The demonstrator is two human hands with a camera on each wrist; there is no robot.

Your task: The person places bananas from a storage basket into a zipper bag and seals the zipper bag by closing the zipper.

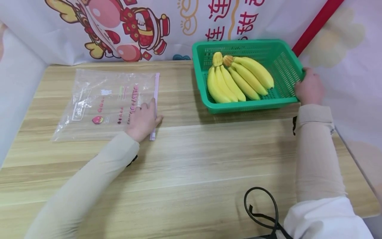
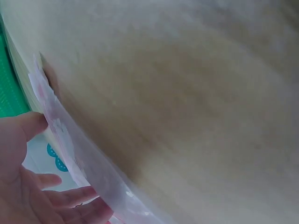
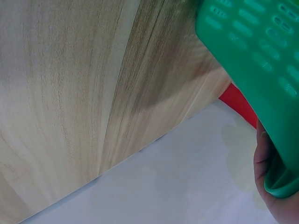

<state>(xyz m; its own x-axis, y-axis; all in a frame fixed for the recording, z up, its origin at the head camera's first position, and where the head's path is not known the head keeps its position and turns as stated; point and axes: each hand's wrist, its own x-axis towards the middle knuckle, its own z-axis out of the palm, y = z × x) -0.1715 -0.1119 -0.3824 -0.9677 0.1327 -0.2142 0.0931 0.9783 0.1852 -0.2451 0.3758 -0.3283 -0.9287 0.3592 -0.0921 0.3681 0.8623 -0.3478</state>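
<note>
A clear plastic zip bag (image 1: 116, 103) with a pale purple zip strip (image 1: 156, 89) and pink printing lies on the left of the table. My left hand (image 1: 143, 119) rests on the bag beside that strip, its fingers fairly straight. Up close in the left wrist view, the thumb (image 2: 35, 125) and fingertips meet the edge of the bag (image 2: 88, 149). On the right, my right hand (image 1: 310, 88) grips the near right corner of a green plastic basket (image 1: 247, 105). Inside the basket are two bunches of yellow bananas (image 1: 219, 83), stems toward the back.
A wooden table (image 1: 203, 159) lies under everything. White cloth with red and yellow printing (image 1: 191, 20) hangs behind it, and a red strip (image 1: 316, 28) runs by the basket. A black cable loop (image 1: 261, 189) sits at the front right.
</note>
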